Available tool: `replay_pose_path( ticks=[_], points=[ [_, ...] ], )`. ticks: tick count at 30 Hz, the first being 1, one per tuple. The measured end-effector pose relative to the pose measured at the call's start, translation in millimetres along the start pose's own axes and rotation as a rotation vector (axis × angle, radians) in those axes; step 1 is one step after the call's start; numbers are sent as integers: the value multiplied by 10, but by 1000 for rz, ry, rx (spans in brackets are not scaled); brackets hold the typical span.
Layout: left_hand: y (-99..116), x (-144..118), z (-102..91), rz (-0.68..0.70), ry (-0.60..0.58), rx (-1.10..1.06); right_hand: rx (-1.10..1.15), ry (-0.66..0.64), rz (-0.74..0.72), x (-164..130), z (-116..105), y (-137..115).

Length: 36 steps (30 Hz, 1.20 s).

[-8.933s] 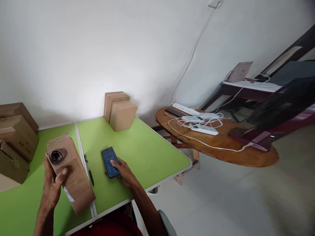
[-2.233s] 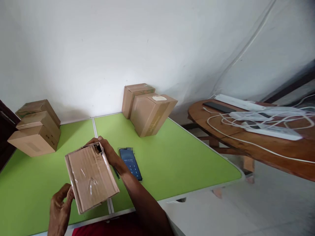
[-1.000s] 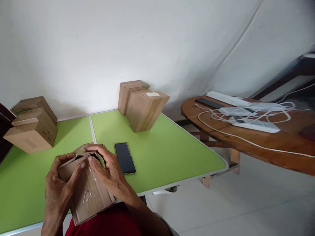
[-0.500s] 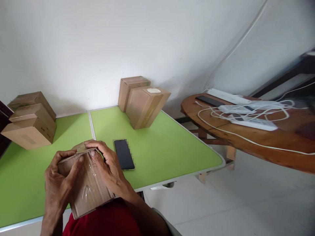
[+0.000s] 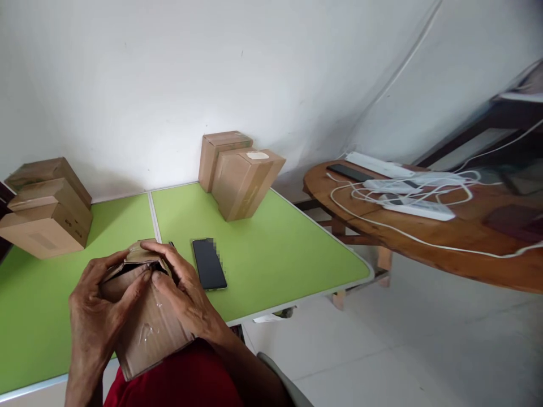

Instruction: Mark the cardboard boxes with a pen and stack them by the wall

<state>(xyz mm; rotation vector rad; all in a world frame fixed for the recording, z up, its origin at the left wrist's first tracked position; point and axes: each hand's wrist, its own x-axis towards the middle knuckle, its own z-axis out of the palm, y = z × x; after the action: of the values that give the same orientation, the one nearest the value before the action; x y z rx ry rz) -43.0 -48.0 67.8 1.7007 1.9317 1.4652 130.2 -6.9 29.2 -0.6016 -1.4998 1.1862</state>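
A small brown cardboard box [image 5: 150, 333] with shiny strips of clear tape is tilted toward me at the table's front edge. My left hand [image 5: 99, 299] grips its left side, the thumb pressing near the top edge. On the right side, my right hand [image 5: 182, 288] holds it too, fingers over the far flap and thumb at the same edge. Between the thumbs and the flap a dark gap shows; what lies inside cannot be seen. Just right of the box a dark-screened smartphone [image 5: 208, 264] lies flat on the green table [image 5: 275, 254].
Several cardboard boxes [image 5: 59, 215] stand at the table's left end. Two more boxes [image 5: 248, 183] lean near the wall. To the right, a wooden table [image 5: 360, 209] carries white power strips [image 5: 418, 206] with tangled white cords, one trailing along its edge.
The box's top edge has parted from the flap, so a dark gap has opened there. Both hands stay on the box. The whole view has shifted slightly.
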Motion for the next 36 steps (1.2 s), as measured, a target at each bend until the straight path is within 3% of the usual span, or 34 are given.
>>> replay_pose_path(
  ticks=[11,22,31,34,36],
  points=[
    [-92,-128,-104,114,-97,-6,270,43,56,-131,-27,128],
    [30,-167,37,177,22,136,32,45,-51,-146,-15,79],
    [31,-73,11,100,8,99,-190,101,-219,-6,71,96],
    [7,-12,8,34,3,78,-71,62,-128,24,-4,96],
    [-57,16,-42,-24,36,76,52,82,-30,10,-172,143]
  ],
)
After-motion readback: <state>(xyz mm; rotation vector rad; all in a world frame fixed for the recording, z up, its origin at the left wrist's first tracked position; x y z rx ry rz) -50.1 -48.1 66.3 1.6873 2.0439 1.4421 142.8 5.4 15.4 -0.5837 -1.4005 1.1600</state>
